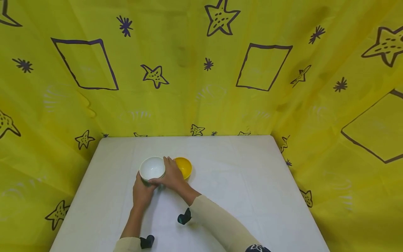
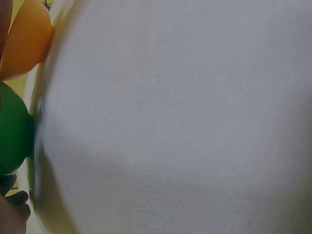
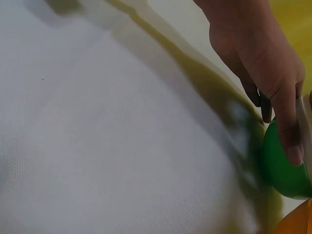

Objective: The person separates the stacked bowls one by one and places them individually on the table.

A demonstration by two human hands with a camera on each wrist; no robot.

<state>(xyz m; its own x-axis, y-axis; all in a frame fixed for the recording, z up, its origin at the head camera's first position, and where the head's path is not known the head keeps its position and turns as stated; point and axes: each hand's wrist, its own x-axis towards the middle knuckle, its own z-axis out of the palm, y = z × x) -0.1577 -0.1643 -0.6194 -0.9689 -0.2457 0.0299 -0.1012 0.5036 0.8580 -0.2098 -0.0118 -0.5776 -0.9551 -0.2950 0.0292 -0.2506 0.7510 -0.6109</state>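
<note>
A white bowl [image 1: 152,167] sits in a green bowl [image 3: 280,161], whose side shows below the white rim. My left hand [image 1: 143,190] grips this pair from the left; in the right wrist view its thumb [image 3: 292,146] presses on the green side. From the right, my right hand [image 1: 172,176] holds the white bowl, thumb across the front and fingers along the far right side. Just beyond the right hand is a yellow bowl [image 1: 185,167], partly hidden by it. The left wrist view catches the yellow bowl [image 2: 29,39] and the green bowl [image 2: 14,131] at its edge.
A white-covered table [image 1: 239,196] lies under the bowls. Yellow curtains [image 1: 189,105] with dark star drawings stand behind it and along both sides. Dark wrist pieces [image 1: 184,216] stick out by both forearms.
</note>
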